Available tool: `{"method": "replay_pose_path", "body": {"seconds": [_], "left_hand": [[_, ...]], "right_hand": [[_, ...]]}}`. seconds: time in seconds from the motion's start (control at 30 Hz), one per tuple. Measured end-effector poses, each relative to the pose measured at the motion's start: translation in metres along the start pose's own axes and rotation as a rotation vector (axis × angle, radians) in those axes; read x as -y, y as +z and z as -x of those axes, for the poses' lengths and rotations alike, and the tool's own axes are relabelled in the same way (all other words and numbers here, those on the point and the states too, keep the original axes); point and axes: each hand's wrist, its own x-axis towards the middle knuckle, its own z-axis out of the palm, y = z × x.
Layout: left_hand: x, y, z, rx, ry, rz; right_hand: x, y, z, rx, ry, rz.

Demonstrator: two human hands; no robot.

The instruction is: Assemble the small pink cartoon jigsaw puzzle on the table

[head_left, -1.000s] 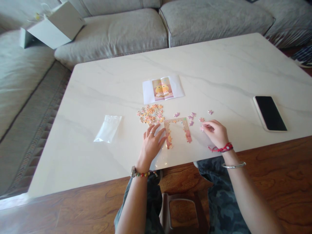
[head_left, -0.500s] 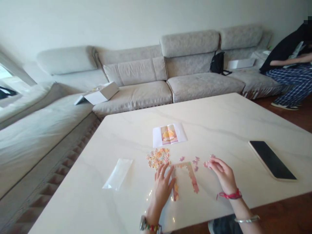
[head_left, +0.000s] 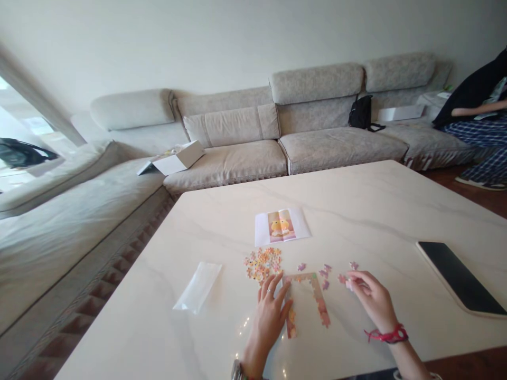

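Note:
My left hand point(head_left: 271, 311) lies with fingers spread over the left side of a partly joined jigsaw border point(head_left: 320, 303). That border has a top, a left and a right side, with bare table inside. My right hand point(head_left: 374, 298) pinches a pale pink puzzle piece point(head_left: 349, 285) just above the table, right of the border. Close to its fingertips lie two loose pinkish pieces point(head_left: 354, 265). Several purple pieces point(head_left: 325, 272) are between the border and my right hand. Beyond my left fingers is a heap of orange and yellow pieces point(head_left: 263, 262).
A printed sheet with a yellow picture point(head_left: 282, 226) lies behind the heap. On the left is a clear plastic bag point(head_left: 198, 287), on the right a dark-screened tablet point(head_left: 463, 277). Past the table point(head_left: 222, 211) stands a grey sofa point(head_left: 237, 155) with a box point(head_left: 180, 158) and backpack point(head_left: 360, 112). A person point(head_left: 475, 119) is at far right.
The view has shifted, so everything on the table sits lower and further right. My right fingers have come slightly away from the loose pieces, a piece at their tips. My left hand stays on the border.

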Motion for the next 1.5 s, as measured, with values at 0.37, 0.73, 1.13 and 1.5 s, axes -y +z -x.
{"method": "replay_pose_path", "body": {"seconds": [0.37,0.73,1.13,1.5], "left_hand": [[-0.032,-0.007,-0.001,0.179,0.126,0.163],[-0.054,0.004,-0.017,0.330,0.244,0.104],[-0.041,0.007,-0.024,0.331,0.287,0.193],[-0.041,0.009,-0.023,0.320,0.258,0.241]], "right_hand": [[0.032,-0.008,0.026,0.206,-0.238,0.567],[0.037,0.039,0.054,0.281,-0.350,0.797],[0.028,0.042,0.047,0.313,-0.572,0.903],[0.031,0.034,0.033,0.435,-0.783,0.964]]}}
